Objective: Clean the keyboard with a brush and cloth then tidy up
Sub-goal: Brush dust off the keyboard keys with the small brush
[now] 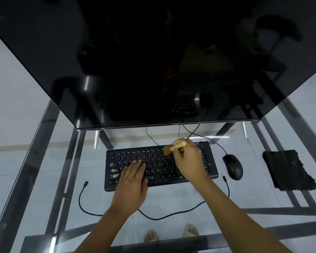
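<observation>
Gripping a small wooden-handled brush [173, 147], the right hand [189, 161] closes its fingers around the pale handle and holds the tan bristles down on the upper rows of a black keyboard [159, 165], right of centre. The left hand [131, 181] holds nothing; it lies flat and open, palm down, on the keyboard's lower left half, fingertips reaching toward the middle rows. A few pale smudges or worn patches show on keys at the keyboard's far left edge. The keyboard sits on a glass worktop [44, 179] with a dark metal frame visible through it, and a pale tiled floor below. Just to the right of the keyboard lies a black mouse [233, 167], its cord curving back toward the monitor. Further right, well apart from the mouse, a dark cloth [288, 170] lies flat and ragged-edged on the glass. A loose black cable [153, 215] loops across the worktop in front of the keyboard, passing under both forearms. A large monitor [153, 61] with a dark, reflective screen fills the upper view. Through the glass near the bottom, the person's two feet [170, 233] in sandals are visible.
</observation>
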`<state>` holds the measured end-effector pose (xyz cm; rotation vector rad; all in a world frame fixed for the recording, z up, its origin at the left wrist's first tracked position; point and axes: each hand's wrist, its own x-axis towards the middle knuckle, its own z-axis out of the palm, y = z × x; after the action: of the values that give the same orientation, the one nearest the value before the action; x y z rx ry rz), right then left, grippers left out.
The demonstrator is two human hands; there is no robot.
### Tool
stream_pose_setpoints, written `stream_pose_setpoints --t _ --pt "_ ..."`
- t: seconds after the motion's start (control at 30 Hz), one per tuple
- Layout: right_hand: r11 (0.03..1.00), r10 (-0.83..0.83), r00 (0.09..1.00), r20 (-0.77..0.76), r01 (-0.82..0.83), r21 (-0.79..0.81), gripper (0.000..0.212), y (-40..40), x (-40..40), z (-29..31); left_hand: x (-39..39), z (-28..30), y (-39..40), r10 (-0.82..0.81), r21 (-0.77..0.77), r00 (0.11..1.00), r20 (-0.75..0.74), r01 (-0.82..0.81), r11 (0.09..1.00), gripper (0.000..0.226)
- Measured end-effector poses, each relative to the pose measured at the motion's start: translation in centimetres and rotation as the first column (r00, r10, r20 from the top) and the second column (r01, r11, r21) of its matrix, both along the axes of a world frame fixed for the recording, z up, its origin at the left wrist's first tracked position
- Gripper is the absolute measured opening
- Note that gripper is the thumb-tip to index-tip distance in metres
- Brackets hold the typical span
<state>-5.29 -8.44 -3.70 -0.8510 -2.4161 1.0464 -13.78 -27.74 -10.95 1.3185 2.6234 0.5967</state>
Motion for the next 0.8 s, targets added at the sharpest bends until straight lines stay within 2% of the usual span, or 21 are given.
stream_pose_setpoints --t 0.07,0.1,0.13,0.2,0.27,0.33,0.37,0.4,0.43,0.5,0.53,0.57,0.6,0.63,0.67,0.73,0.77,0.8 --pt "0.997 0.043 0.999 0.001 -0.043 -0.063 0.007 0.2 0.3 -0.1 0.0 0.1 0.3 0.001 0.001 1.000 0.009 -0.001 1.000 0.052" --pt "0.985 0.133 0.989 0.063 -0.124 -0.123 0.008 0.0 0.5 -0.1 0.0 0.1 0.3 0.000 -0.001 1.000 0.014 0.000 1.000 0.052" --pt "0.978 0.185 0.976 0.116 -0.172 -0.117 0.009 -0.3 0.6 -0.3 0.0 0.0 0.3 0.001 -0.003 1.000 0.017 -0.001 1.000 0.052" --pt "0.997 0.075 0.993 0.092 -0.074 -0.015 0.010 -0.1 0.7 -0.6 0.0 0.0 0.2 0.002 -0.006 1.000 0.018 -0.002 1.000 0.053" --pt "0.999 -0.006 1.000 0.008 0.006 -0.048 0.008 0.4 1.1 -0.6 0.0 0.1 0.4 0.000 -0.004 1.000 0.020 0.000 1.000 0.053" --pt "0.972 0.129 0.990 0.057 -0.115 -0.207 0.006 0.3 1.4 -0.5 -0.1 0.2 0.5 -0.007 0.000 1.000 0.023 0.007 1.000 0.054" --pt "0.958 0.203 0.973 0.106 -0.175 -0.227 0.007 0.1 1.5 -0.5 -0.2 0.2 0.5 -0.007 -0.001 1.000 0.026 0.007 1.000 0.054" --pt "0.967 0.198 0.972 0.129 -0.173 -0.185 0.008 0.1 1.5 -0.5 -0.2 0.3 0.4 -0.004 -0.001 1.000 0.030 0.004 1.000 0.055" --pt "0.986 0.115 0.986 0.117 -0.098 -0.138 0.008 0.3 1.5 -0.5 -0.2 0.4 0.4 0.000 0.002 0.999 0.034 0.000 1.000 0.055" --pt "0.988 -0.011 1.000 0.018 0.014 -0.155 0.004 0.8 1.8 -0.5 -0.2 0.6 0.7 0.002 0.009 0.999 0.046 -0.003 1.000 0.055" --pt "0.973 0.001 1.000 0.013 0.002 -0.231 0.004 1.0 1.8 -0.5 -0.3 0.6 0.8 0.002 0.014 0.999 0.050 -0.003 1.000 0.054" --pt "0.945 0.082 0.995 0.053 -0.060 -0.322 0.005 0.9 1.7 -0.5 -0.3 0.6 1.0 0.005 0.019 0.999 0.053 -0.006 1.000 0.051" --pt "0.932 0.180 0.976 0.121 -0.129 -0.339 0.005 0.8 1.8 -0.4 -0.3 0.6 1.0 0.008 0.021 0.998 0.057 -0.009 1.000 0.049" --pt "0.942 0.195 0.968 0.159 -0.139 -0.306 0.004 0.8 1.7 -0.5 -0.3 0.6 1.1 0.007 0.020 0.998 0.061 -0.009 1.000 0.048" --pt "0.974 0.121 0.980 0.157 -0.086 -0.210 0.004 1.0 1.5 -0.6 -0.4 0.6 1.2 0.008 0.018 0.998 0.065 -0.009 1.000 0.048" --pt "0.985 -0.099 0.995 0.019 0.100 -0.139 0.004 1.9 1.4 -0.5 -0.4 0.9 1.4 0.009 0.019 0.998 0.065 -0.010 1.000 0.048" --pt "0.976 -0.129 0.992 -0.018 0.123 -0.182 0.004 2.3 1.2 -0.3 -0.4 0.9 1.6 0.003 0.017 0.998 0.060 -0.004 1.000 0.048" --pt "0.961 -0.088 0.996 0.000 0.085 -0.261 0.004 2.6 0.9 -0.1 -0.4 0.9 1.8 -0.003 0.012 0.998 0.056 0.003 1.000 0.049"
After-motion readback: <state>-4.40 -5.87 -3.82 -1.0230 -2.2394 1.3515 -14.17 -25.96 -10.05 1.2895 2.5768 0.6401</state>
